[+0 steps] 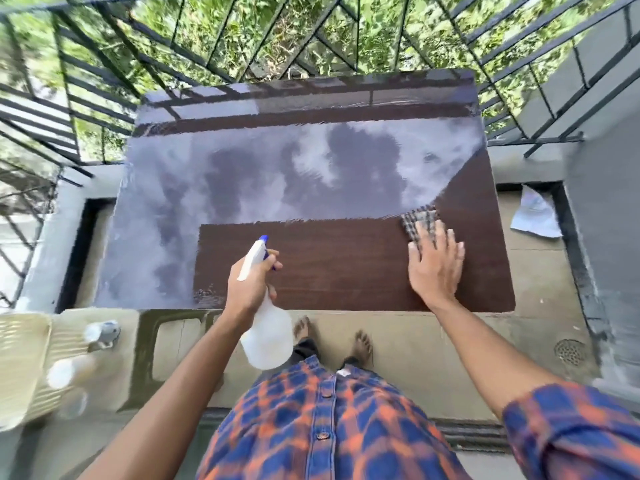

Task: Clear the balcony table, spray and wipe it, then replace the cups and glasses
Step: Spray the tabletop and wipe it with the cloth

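Dark brown wood-grain rectangular table (pixel 329 271): centre of frame, long axis left to right, far edge against the black metal balcony railing (pixel 104 81); far and left parts glossy, mirroring sky; bare of cups.

Grey checked wiping cloth (pixel 417 220): right of centre, flat on the table top.

Right hand (pixel 434 265): palm down, fingers spread, fingertips pressing the near part of the cloth.

Translucent white plastic spray bottle with white trigger head and blue nozzle (pixel 266 334): lower centre, over the table's near edge, long axis running up-frame, nozzle pointing toward the railing. No label or writing legible.

Left hand (pixel 251 285): clenched around the bottle's neck, a finger on the trigger.

Orange-and-blue plaid shirt (pixel 329 427): bottom centre; bare feet on the floor just above it.

Cream plastic chair (pixel 24 368): lower left; blurred pale cups or glasses (pixel 102 332) on it, number unclear.

Crumpled white paper (pixel 535 216): right edge, on the floor.

Round floor drain (pixel 569 352): lower right.
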`<state>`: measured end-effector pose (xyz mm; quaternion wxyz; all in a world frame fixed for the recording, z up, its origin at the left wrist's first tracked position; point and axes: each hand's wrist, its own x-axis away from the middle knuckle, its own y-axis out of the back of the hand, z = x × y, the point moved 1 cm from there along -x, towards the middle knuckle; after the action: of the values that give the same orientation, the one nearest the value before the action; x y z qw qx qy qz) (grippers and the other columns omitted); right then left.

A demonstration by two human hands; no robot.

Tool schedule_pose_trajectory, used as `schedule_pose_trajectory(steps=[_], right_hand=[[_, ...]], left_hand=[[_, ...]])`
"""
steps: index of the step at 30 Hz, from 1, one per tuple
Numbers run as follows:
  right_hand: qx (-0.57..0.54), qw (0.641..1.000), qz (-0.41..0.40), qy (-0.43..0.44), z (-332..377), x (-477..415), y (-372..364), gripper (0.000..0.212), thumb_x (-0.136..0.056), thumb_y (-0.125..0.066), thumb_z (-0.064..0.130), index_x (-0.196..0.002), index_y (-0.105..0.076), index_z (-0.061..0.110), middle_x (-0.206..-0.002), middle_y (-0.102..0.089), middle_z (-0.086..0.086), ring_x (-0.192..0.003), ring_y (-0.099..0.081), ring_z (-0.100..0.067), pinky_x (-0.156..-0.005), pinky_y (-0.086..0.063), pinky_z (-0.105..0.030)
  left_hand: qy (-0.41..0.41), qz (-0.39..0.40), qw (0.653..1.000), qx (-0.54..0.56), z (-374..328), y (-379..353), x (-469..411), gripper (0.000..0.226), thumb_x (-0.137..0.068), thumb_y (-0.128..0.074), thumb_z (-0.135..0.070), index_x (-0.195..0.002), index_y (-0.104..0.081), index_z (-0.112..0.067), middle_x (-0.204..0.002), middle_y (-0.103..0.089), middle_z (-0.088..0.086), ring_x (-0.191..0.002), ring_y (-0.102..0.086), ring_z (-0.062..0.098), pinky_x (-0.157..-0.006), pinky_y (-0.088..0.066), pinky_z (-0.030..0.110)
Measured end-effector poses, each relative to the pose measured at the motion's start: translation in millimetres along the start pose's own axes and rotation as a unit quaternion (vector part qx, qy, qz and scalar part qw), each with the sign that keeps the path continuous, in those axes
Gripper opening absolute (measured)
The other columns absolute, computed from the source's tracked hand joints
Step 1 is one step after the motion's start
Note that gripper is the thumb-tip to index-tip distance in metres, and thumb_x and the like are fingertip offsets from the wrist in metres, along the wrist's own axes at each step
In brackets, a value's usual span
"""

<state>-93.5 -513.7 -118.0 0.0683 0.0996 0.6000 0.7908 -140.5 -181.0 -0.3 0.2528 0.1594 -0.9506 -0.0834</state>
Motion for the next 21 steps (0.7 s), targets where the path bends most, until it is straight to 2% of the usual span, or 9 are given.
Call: schedule_pose_trajectory(steps=[3,4,7,9,13,14,18,21], right_hand=[[-0.034,0.997,-0.019,-0.069,41,3,-10,0.052,-0.098,-0.052,0.04,-0.147,-0.048,0.025,-0.16,-0.035,-0.014,-0.146,-0.031,-0.041,-0.12,-0.019,-0.058],[-0.04,0.997,-0.018,-0.061,60,9,-14,0.052,-0.098,-0.052,0.041,-0.147,-0.048,0.025,-0.16,-0.035,-0.015,-0.146,-0.031,-0.041,-0.12,-0.019,-0.058],[-0.042,0.997,0.012,0.06,129,42,-33,0.051,-0.098,-0.053,0.042,-0.146,-0.05,0.026,-0.159,-0.038,-0.013,-0.145,-0.032,-0.04,-0.121,-0.019,-0.058],[-0.047,0.987,0.037,0.15,187,72,-51,0.05,-0.098,-0.051,0.044,-0.146,-0.05,0.028,-0.158,-0.039,-0.011,-0.145,-0.033,-0.039,-0.12,-0.02,-0.057],[-0.054,0.953,0.097,0.282,281,124,-78,0.049,-0.101,-0.044,0.043,-0.148,-0.048,0.031,-0.16,-0.038,-0.006,-0.147,-0.031,-0.036,-0.121,-0.018,-0.056],[-0.054,0.941,0.114,0.315,301,134,-85,0.048,-0.101,-0.043,0.043,-0.147,-0.049,0.031,-0.16,-0.038,-0.005,-0.147,-0.032,-0.035,-0.121,-0.018,-0.055],[-0.027,0.885,0.141,0.443,326,146,-100,0.045,-0.099,-0.046,0.041,-0.143,-0.053,0.033,-0.157,-0.044,-0.004,-0.143,-0.038,-0.035,-0.12,-0.022,-0.053],[0.004,0.856,0.148,0.496,306,129,-99,0.048,-0.099,-0.045,0.043,-0.147,-0.047,0.036,-0.159,-0.039,-0.002,-0.145,-0.036,-0.031,-0.12,-0.022,-0.05]], left_hand=[[0.001,-0.057,0.998,0.033,5,31,0,0.034,-0.098,-0.059,-0.015,-0.084,-0.075,-0.041,-0.088,-0.07,0.006,-0.036,-0.045,0.018,-0.041,-0.042,0.028],[0.005,-0.076,0.996,0.038,8,42,0,0.034,-0.098,-0.059,-0.015,-0.083,-0.074,-0.041,-0.088,-0.069,0.006,-0.036,-0.045,0.018,-0.043,-0.043,0.03],[0.031,-0.12,0.99,0.06,21,78,0,0.013,-0.097,-0.061,-0.015,-0.089,-0.071,-0.018,-0.09,-0.068,0.011,-0.038,-0.046,0.018,-0.048,-0.044,0.035],[0.051,-0.144,0.986,0.072,33,110,-5,0.011,-0.096,-0.061,-0.014,-0.089,-0.07,-0.015,-0.088,-0.068,0.01,-0.039,-0.046,0.019,-0.048,-0.045,0.035],[0.055,-0.172,0.981,0.076,47,157,-11,0.01,-0.096,-0.059,-0.01,-0.091,-0.067,-0.013,-0.083,-0.066,0.005,-0.06,-0.056,0.014,-0.041,-0.044,0.023],[0.061,-0.175,0.98,0.075,54,172,-14,0.009,-0.096,-0.059,-0.012,-0.094,-0.067,-0.013,-0.083,-0.067,0.003,-0.059,-0.056,0.014,-0.041,-0.044,0.022],[0.094,-0.171,0.975,0.105,81,228,-26,0.009,-0.097,-0.06,-0.016,-0.098,-0.068,-0.018,-0.082,-0.068,0.0,-0.043,-0.05,0.01,-0.04,-0.042,0.023],[0.106,-0.158,0.973,0.128,94,265,-41,0.009,-0.095,-0.06,-0.019,-0.095,-0.069,-0.019,-0.081,-0.068,0.0,-0.045,-0.053,0.01,-0.04,-0.041,0.023]])
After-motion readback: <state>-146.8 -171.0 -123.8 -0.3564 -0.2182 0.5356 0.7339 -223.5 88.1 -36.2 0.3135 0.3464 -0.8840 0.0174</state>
